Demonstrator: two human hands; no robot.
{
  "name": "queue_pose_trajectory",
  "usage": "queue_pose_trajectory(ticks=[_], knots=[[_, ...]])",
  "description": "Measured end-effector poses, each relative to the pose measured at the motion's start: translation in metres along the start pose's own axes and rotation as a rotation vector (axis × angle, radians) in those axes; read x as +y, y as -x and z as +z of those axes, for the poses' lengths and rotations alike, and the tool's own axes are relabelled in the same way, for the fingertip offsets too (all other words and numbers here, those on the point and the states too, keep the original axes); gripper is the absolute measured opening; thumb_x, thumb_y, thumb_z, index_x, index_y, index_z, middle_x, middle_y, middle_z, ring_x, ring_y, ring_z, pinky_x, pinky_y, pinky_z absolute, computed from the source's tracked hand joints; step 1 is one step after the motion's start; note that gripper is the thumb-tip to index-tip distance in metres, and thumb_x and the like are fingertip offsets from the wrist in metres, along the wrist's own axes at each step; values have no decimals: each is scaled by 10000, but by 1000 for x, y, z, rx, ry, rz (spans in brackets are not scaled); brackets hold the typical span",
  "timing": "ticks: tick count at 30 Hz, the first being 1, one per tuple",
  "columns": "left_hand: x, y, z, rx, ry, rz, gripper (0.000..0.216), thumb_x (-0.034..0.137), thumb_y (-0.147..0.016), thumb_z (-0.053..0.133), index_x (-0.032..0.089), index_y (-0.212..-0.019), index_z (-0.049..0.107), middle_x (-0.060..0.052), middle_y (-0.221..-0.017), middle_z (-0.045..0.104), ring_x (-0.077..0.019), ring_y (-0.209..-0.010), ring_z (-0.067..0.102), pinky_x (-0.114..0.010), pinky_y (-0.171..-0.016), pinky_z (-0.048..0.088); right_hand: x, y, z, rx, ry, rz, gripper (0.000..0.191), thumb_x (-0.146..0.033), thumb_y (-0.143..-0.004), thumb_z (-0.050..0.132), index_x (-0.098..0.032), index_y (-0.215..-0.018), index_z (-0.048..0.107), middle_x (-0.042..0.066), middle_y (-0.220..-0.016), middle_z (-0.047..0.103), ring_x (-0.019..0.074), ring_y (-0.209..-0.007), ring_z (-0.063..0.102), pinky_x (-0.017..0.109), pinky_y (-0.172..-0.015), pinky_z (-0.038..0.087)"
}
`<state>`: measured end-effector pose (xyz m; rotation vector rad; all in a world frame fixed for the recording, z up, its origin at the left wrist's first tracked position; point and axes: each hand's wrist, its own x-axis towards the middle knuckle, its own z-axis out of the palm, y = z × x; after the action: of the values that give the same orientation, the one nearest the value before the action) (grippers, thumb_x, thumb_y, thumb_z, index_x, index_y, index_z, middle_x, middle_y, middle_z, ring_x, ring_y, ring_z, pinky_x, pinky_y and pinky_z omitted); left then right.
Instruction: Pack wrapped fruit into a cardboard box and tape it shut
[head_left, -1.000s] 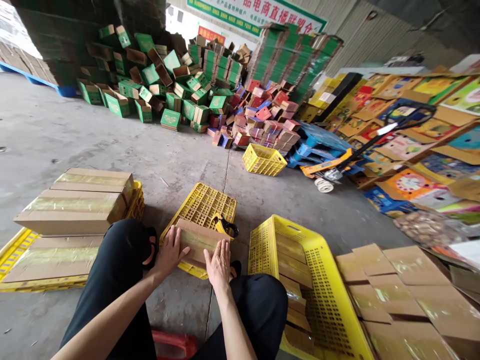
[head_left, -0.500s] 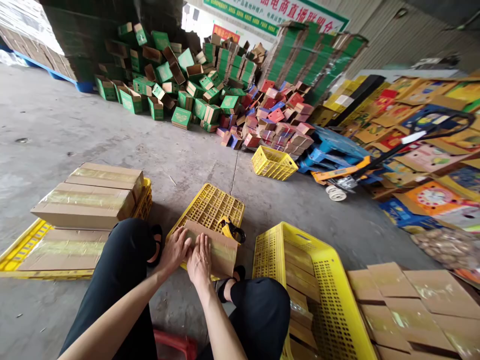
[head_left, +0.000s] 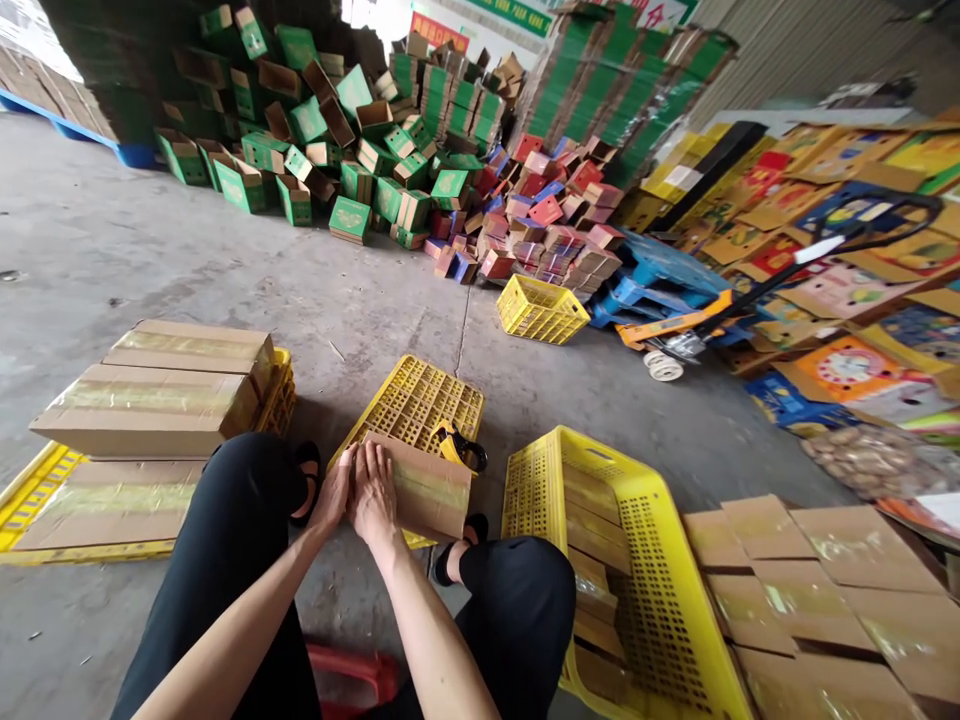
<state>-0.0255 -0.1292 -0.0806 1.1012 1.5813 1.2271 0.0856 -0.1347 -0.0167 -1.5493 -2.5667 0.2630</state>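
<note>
The carton (head_left: 431, 490) at 6 o'clock is matt brown corrugated cardboard, with a strip of glossy clear tape along its top. It lies on an upturned crate (head_left: 420, 400) of moulded yellow plastic, whose surface is a perforated grid with a dull sheen. The basket (head_left: 645, 540) at 4 o'clock is the same yellow plastic. The stacked boxes (head_left: 150, 400) at 9 o'clock and the flat sheets (head_left: 825, 590) at 4 o'clock show shiny tape on matt board. The floor (head_left: 150, 250) is rough, grey, stained concrete. The trousers (head_left: 240, 530) are matt black cloth.
</note>
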Motion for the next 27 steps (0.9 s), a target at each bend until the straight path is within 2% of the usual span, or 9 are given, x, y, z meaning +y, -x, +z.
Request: queue_pose_trajectory(ticks=[5,9,11,15,19,21,24,27], knots=[[-8,4,2,-15,-11,34,689,542,-1108,214,151,-1552,567,-140,-1605,571,-279,-1556,464,-481,-1291,382,-1,21,-2,12,4,-25,746,-197,-1054,450,-174,-1742,162,105,-1786,243,330,-1651,240,544,-1304,316],[-7,6,2,-32,-78,122,673,538,-1118,213,170,-1594,514,-150,-1611,565,-271,-1546,477,-488,-1281,394,4,39,-5,16,-33,3,669,-213,-1060,453,-199,-1713,307,81,-1774,278,319,-1644,268,562,-1304,315],[-5,9,2,-2,-182,204,669,565,-1117,230,192,-1594,515,-145,-1615,560,-283,-1549,468,-516,-1277,391,16,56,-7,46,-35,51,625,-264,-1069,475,-194,-1684,387,103,-1750,338,327,-1633,301,567,-1293,332],[-1,22,6,11,-498,479,658,609,-1095,350,203,-1575,544,-140,-1691,461,-338,-1623,316,-589,-1310,288,53,105,-10,105,13,215,619,-388,-1096,462,-164,-1671,415,158,-1704,415,354,-1584,401,580,-1249,397],[1,42,16,27,-682,564,689,593,-1098,346,158,-1609,506,-207,-1710,405,-414,-1617,304,-683,-1284,251,82,141,-7,159,46,379,660,-509,-1119,363,-123,-1645,463,207,-1680,435,385,-1558,440,578,-1213,438],[1,50,20,26,-724,591,713,604,-1095,348,134,-1607,508,-235,-1708,392,-445,-1619,283,-725,-1275,216,86,146,-3,190,47,397,696,-547,-1118,337,-100,-1631,480,226,-1675,434,393,-1558,438,576,-1213,439],[-1,59,25,-17,-744,651,716,617,-1084,394,132,-1590,537,-244,-1699,403,-446,-1619,285,-713,-1281,213,85,144,-1,214,41,392,704,-556,-1111,369,-82,-1614,502,242,-1665,441,399,-1556,439,582,-1222,432],[-3,64,27,-20,-749,675,721,623,-1075,428,135,-1594,533,-247,-1706,389,-443,-1616,295,-695,-1284,232,82,138,-16,189,-31,405,651,-543,-1097,429,-109,-1557,586,229,-1626,506,407,-1528,479,596,-1201,457]])
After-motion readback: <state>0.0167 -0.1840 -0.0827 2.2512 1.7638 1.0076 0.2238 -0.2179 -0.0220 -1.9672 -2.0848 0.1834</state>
